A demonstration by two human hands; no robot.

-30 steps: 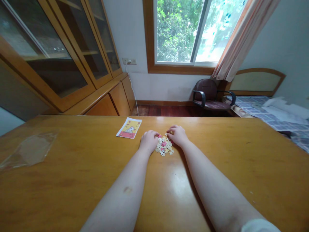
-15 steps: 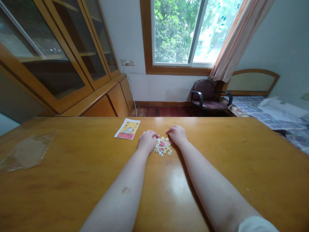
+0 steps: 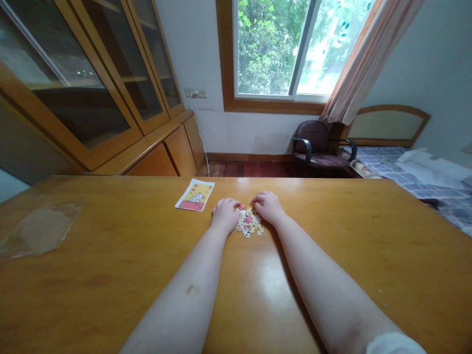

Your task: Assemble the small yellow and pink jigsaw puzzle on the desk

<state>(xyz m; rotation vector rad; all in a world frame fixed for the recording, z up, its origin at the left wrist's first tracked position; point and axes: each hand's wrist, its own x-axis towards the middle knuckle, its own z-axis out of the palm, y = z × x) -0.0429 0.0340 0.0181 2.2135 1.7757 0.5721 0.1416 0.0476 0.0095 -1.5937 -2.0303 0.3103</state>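
Note:
A small heap of jigsaw puzzle pieces (image 3: 249, 222), white, pink and pale yellow, lies on the wooden table between my two hands. My left hand (image 3: 225, 214) rests at the heap's upper left, its fingers closed on a pink puzzle piece (image 3: 241, 207). At the upper right edge, my right hand (image 3: 268, 206) has its fingertips pinched together around what looks like a tiny puzzle piece, mostly hidden by the fingers. Left of the hands, a picture card (image 3: 195, 195) with a white cartoon animal on yellow and pink lies flat.
A clear plastic bag (image 3: 42, 228) lies at the left of the table (image 3: 110, 295). Beyond the far edge are a glass-door cabinet (image 3: 106, 73), a maroon armchair (image 3: 313, 142) and a bed (image 3: 424, 177) with a checked cover.
My right hand has moved slightly left, closer to my left hand and the heap. My left hand stays at the heap's side. The camera view has shifted slightly.

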